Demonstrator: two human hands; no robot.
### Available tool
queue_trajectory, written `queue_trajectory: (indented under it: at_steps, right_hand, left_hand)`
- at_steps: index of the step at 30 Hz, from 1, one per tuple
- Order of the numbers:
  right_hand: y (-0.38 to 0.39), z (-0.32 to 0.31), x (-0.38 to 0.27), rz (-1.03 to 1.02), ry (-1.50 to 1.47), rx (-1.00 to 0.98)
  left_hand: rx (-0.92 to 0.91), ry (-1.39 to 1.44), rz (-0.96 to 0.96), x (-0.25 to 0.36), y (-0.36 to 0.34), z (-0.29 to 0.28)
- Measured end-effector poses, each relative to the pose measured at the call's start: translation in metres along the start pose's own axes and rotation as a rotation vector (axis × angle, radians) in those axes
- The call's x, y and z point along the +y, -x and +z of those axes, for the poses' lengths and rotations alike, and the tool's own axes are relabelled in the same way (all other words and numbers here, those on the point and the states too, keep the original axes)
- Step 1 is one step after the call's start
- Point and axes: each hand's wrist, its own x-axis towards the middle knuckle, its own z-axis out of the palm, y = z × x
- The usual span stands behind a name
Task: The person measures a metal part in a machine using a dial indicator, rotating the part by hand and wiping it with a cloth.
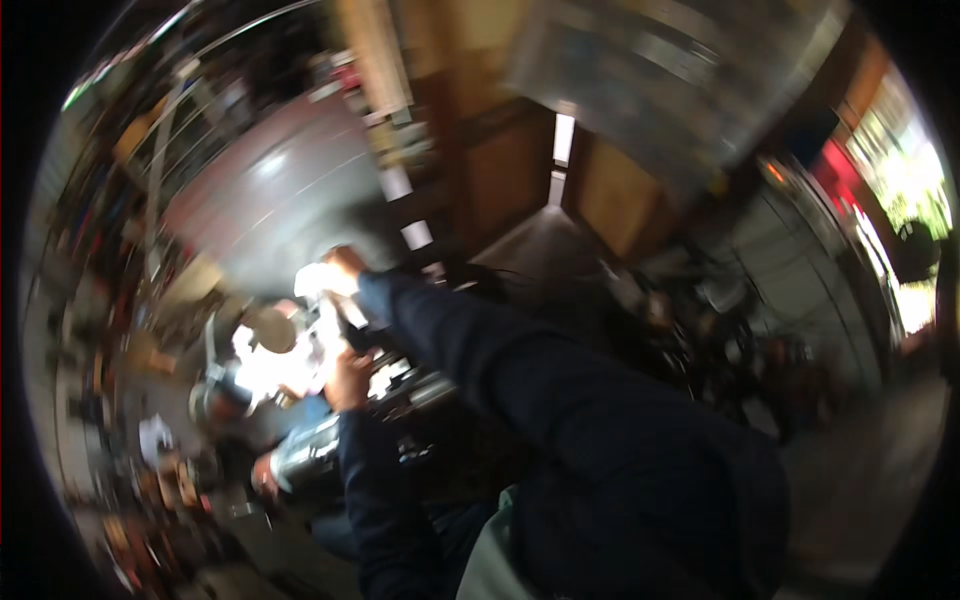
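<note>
Motion blur and strong glare hide much of the work area. My right hand (343,268) reaches in on a dark sleeve, its fingers washed out by the light. Below it, my left hand (348,380) is beside a bright, elongated shape (350,312) that runs between the two hands; its kind is not clear. Whether either hand grips it cannot be made out. Left of my hands, a round tan disc (270,330) stands out against the white glare. A shiny cylindrical metal part (310,452) lies below it, near my left forearm.
A broad grey, reddish-edged panel (290,185) rises beyond my hands. Cluttered shelves and loose items (160,470) fill the left side. Wooden cabinet panels (510,180) and a large grey sheet (680,80) stand at the far right. Dark, jumbled objects (740,340) sit right of my arm.
</note>
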Motion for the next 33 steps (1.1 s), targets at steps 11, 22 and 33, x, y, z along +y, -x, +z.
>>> queue_trajectory:
  at_steps: [11, 22, 33]
  right_hand:
    - [0.238, -0.307, -0.093, 0.288, -0.095, 0.655]
    - [0.646, -0.429, -0.127, 1.220, 0.869, 0.767]
    - [0.705, -0.375, -0.050, 1.482, 0.757, 0.579]
  left_hand:
    - [0.077, 0.469, -0.088, -0.014, -0.016, 0.013]
    - [0.057, 0.714, -0.165, -0.012, -0.011, 0.013]
    - [0.669, -0.194, 0.501, 0.000, 0.031, 0.011]
